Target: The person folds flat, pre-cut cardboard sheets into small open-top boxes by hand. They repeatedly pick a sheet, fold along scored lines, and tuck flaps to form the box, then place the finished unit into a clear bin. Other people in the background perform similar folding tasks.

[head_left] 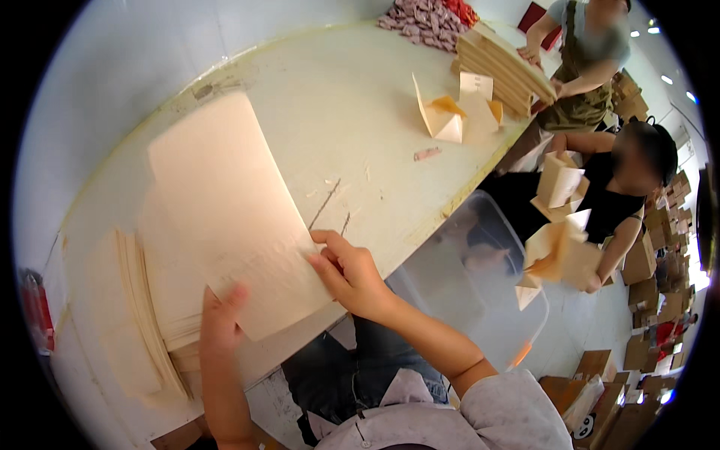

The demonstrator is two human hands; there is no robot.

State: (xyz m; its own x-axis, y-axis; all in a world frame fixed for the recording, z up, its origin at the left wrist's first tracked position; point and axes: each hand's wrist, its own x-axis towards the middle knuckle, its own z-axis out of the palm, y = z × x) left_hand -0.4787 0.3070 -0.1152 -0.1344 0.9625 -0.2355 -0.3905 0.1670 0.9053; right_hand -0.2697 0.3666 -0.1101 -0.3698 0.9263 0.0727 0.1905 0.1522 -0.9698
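Observation:
A large cream cardboard sheet (232, 202) lies slanted over the table in front of me. My right hand (351, 274) pinches its right edge, with the thumb and curled fingers closed there. My left hand (223, 319) is at the sheet's near left edge, its thumb over the surface. Motion smears that hand, so its grip is unclear. Just left of it lies a stack of similar cream sheets (139, 315), partly beneath the large one.
Folded cream cartons (442, 120) stand on the pale table (322, 97). Across it, one person handles a bundle of flat cartons (502, 67); another seated person holds folded cartons (559, 251) above a clear plastic tub (480, 247). Brown boxes (596, 367) are stacked at right.

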